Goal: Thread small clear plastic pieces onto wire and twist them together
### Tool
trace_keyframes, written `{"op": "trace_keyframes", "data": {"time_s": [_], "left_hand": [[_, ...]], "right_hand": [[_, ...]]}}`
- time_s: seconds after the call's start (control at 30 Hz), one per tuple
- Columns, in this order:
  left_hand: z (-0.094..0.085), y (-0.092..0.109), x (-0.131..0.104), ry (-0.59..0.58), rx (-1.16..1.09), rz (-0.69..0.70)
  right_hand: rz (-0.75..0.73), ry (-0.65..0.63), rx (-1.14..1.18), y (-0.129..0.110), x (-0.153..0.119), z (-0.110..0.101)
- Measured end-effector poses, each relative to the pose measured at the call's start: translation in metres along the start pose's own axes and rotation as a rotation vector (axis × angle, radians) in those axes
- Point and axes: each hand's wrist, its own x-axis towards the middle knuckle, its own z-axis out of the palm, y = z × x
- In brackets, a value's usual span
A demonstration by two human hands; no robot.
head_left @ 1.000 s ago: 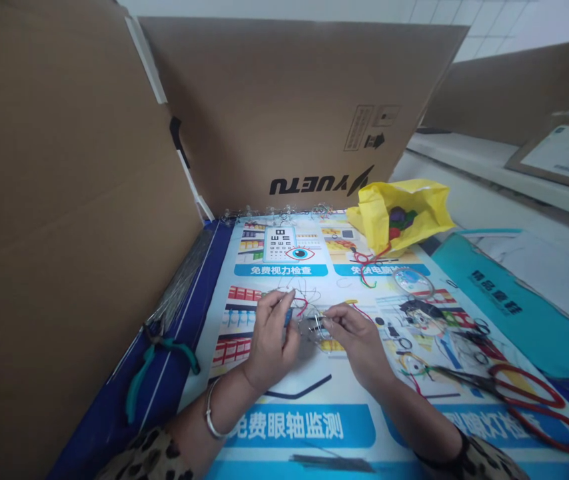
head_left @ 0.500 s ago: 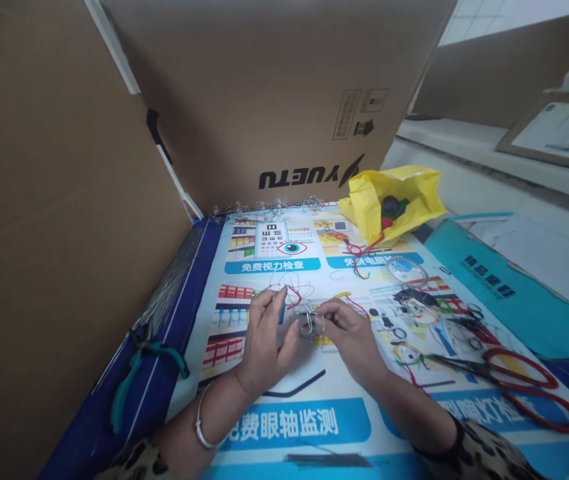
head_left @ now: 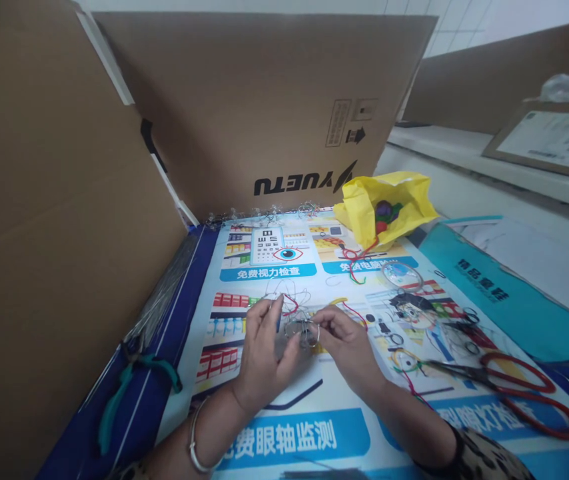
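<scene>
Bent thin silvery wire (head_left: 308, 331), with loops in it, sits between my two hands above the printed sheet. My right hand (head_left: 347, 337) pinches its right end between thumb and forefinger. At its left side is my left hand (head_left: 263, 343), thumb against the lower edge and fingers curled around the upper left; the exact contact is blurred. A red thread (head_left: 290, 305) and loose fine wire strands lie just beyond the left fingertips.
Red-handled scissors (head_left: 504, 383) lie at the right, teal-handled pliers (head_left: 137, 363) at the left. A yellow bag (head_left: 357, 210) with coloured thread stands at the back right. Wire lengths (head_left: 169, 293) run along the left edge. Cardboard walls (head_left: 264, 100) close off the back and left.
The view has shifted slightly, showing more of the back cardboard's top. The wire has turned a little between my hands, its round loop now more visible. Both hands keep their places.
</scene>
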Motion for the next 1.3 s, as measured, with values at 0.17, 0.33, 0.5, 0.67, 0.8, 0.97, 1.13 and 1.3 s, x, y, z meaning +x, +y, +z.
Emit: {"op": "trace_keyframes", "data": {"time_s": [0.17,0.33,0.5,0.67,0.8,0.97,1.13,1.3], "left_hand": [[0.0008,0.0015,0.0,0.006,0.002,-0.003],[0.0022,0.0011,-0.0008,0.002,0.007,-0.009],[0.0018,-0.0002,-0.0004,0.017,0.026,0.003],[0.001,-0.0003,-0.0003,0.015,0.027,0.004],[0.0021,-0.001,-0.0004,0.022,0.028,0.007],[0.0024,-0.0022,0.0001,0.019,0.016,0.0],[0.0013,-0.0017,-0.0003,0.019,0.025,-0.004],[0.0027,-0.0027,-0.0007,0.01,0.025,-0.012]], "right_hand": [[-0.034,-0.009,-0.01,0.0009,-0.0004,0.0006],[-0.031,-0.02,-0.031,0.0026,-0.0011,-0.0005],[-0.03,-0.036,-0.049,0.0033,-0.0014,-0.0002],[-0.017,-0.05,-0.05,0.0011,-0.0018,-0.0002],[-0.022,-0.054,-0.042,0.0018,-0.0019,-0.0007],[-0.041,-0.047,-0.01,0.002,-0.0013,-0.0001],[-0.034,-0.042,-0.007,0.0016,-0.001,0.0007],[-0.066,-0.027,-0.04,0.0031,-0.001,0.0015]]}}
